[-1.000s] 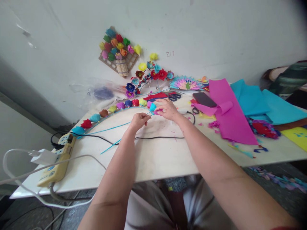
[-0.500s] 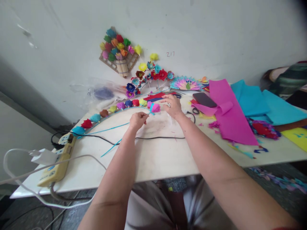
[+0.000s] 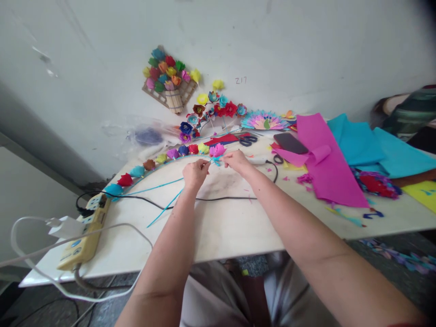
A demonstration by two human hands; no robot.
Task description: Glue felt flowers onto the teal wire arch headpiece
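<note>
We have the left hand pinching, thumb to fingers, on a thin light-blue stem just below the bright pink crepe-paper flower. We see the right hand with fingertips at the light-blue paper binding under that flower; we can't tell if it grasps or just touches. The pink flower sits at the right end of a curved row of multicoloured paper flowers, above the white table. Behind the right hand we get black-handled scissors; farther right, a dark phone beside a magenta paper sheet.
</note>
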